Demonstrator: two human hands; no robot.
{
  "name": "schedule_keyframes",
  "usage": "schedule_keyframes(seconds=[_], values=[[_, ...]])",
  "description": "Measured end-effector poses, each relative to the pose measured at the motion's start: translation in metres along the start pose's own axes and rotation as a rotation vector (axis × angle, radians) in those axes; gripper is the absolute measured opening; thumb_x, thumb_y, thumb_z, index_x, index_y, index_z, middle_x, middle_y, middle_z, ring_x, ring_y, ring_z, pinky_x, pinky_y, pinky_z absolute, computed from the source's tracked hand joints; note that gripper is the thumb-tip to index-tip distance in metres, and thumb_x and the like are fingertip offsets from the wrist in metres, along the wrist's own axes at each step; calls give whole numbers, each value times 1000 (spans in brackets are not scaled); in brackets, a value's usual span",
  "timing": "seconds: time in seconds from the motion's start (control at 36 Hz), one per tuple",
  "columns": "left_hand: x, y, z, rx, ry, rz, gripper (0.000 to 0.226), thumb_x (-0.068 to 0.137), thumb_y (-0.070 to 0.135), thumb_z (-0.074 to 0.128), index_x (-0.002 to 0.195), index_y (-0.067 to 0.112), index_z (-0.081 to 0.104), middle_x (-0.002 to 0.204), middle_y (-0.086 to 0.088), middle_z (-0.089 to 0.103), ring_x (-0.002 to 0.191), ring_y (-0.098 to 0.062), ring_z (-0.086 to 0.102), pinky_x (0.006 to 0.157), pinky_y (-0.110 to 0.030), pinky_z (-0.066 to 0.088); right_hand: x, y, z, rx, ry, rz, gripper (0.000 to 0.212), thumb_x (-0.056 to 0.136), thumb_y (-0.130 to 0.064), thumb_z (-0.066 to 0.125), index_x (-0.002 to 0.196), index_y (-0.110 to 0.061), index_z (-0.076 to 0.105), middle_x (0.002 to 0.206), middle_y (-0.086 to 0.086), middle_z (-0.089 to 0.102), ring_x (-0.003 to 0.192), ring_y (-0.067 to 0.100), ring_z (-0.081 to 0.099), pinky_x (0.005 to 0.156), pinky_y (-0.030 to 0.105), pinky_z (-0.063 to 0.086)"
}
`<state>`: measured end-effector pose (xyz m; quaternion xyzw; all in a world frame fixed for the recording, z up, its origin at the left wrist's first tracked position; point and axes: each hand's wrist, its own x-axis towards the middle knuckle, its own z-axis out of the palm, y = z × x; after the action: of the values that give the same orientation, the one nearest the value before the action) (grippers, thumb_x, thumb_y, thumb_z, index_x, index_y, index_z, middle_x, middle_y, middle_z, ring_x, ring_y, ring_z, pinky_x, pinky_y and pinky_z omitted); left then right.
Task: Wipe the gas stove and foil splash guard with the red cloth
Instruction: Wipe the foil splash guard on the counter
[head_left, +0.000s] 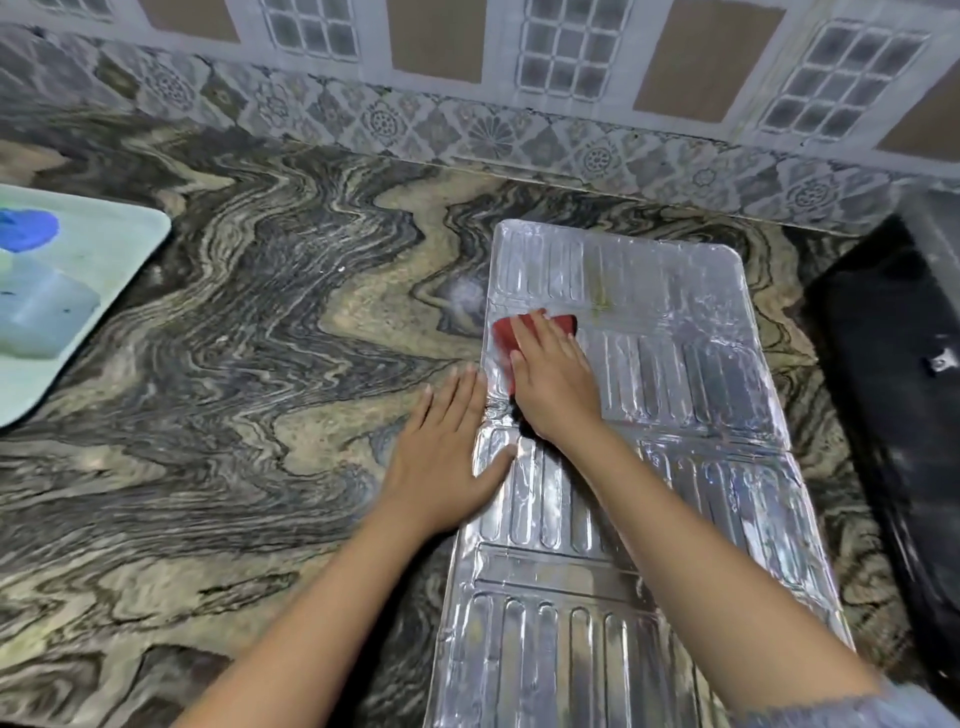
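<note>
- Swirl-grained stone tabletop (234, 338) fills the view, with a patterned tile wall (467, 119) along its far edge.
- On it, right of centre, the foil splash guard (675, 322) lies flat, running from near to far.
- The red cloth (506, 332) sits on the guard's left side, towards the far end, pressed under the right hand (556, 384); that hand is a flat palm on the cloth, not clenched.
- The left hand (441, 462) is spread and holds nothing, pinning the guard's left edge.
- To wipe well, I judge: keep the foil pinned, use light strokes along the ribs, and work towards the yellowish stain (597, 301) just beyond the cloth.
- Far right, a dark gas stove (893, 364); far left, a pale tray (119, 249).
</note>
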<state>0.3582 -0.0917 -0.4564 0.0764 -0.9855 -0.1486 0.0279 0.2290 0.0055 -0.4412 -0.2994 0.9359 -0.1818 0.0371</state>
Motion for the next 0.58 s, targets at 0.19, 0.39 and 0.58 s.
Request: schedule_keyframes(seconds=[0.19, 0.39, 0.58], values=[[-1, 2, -3, 12, -18, -3, 80, 84, 61, 9, 147, 16, -13, 155, 1, -17, 142, -11, -19, 115, -30, -13, 25, -12, 6, 55, -36, -100, 46, 101, -27, 24, 146, -22, 23, 157, 3, 17, 145, 17, 11, 117, 33, 4], [-1, 2, -3, 25, -34, -9, 79, 85, 62, 8, 145, 16, -15, 154, 0, -19, 141, -11, -21, 114, -29, -14, 48, -15, 9, 66, -11, -94, 46, 100, -25, 24, 145, -20, 25, 156, 5, 19, 144, 20, 14, 117, 34, 6], [-1, 4, -4, 18, -24, -21, 81, 83, 64, 6, 147, 18, -12, 155, 3, -17, 141, -9, -21, 114, -26, -15, 52, 8, -4, 58, 42, 48, 46, 100, -26, 25, 145, -18, 25, 156, 6, 18, 144, 23, 14, 118, 37, 8]])
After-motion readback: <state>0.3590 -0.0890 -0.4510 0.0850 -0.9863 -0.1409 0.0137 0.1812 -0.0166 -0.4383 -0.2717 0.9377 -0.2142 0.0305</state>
